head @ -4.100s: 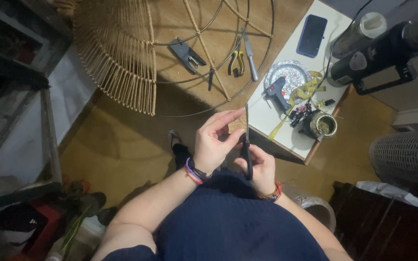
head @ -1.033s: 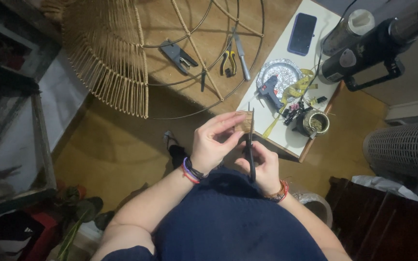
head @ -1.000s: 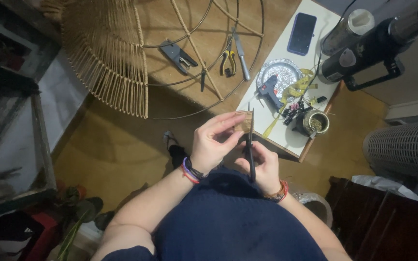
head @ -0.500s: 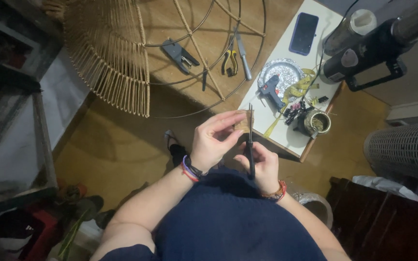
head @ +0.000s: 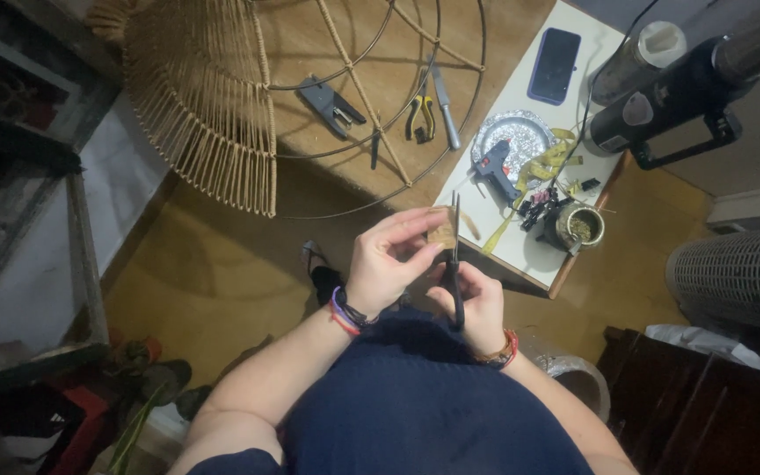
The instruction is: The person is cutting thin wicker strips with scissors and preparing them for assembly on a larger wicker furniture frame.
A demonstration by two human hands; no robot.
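Head view: left hand (head: 386, 264) pinches small tan piece (head: 440, 232) at fingertips, above lap. Right hand (head: 476, 299) closed around black scissors (head: 454, 264), blades upright, touching piece. White counter (head: 529, 255) just beyond, glue gun (head: 494, 167) on it.

Two surfaces with tools laid out, seen from above.

A brown wooden surface (head: 380, 62) is covered in part by a large round wire frame half wrapped in pale rattan (head: 213, 105); a grey stapler-like hand tool (head: 331, 104), yellow-handled pliers (head: 418, 117) and a grey-handled knife (head: 444, 110) are seen lying on the wood inside the frame's rings. Just beside it, a white rectangular surface with a wooden edge (head: 520, 251) is set, on which a dark phone (head: 554, 65), a round silvery foil dish (head: 518, 137), a blue-grey glue gun (head: 492, 167), a yellow measuring tape (head: 534, 171) and a small round metal cup (head: 580, 227) are placed.
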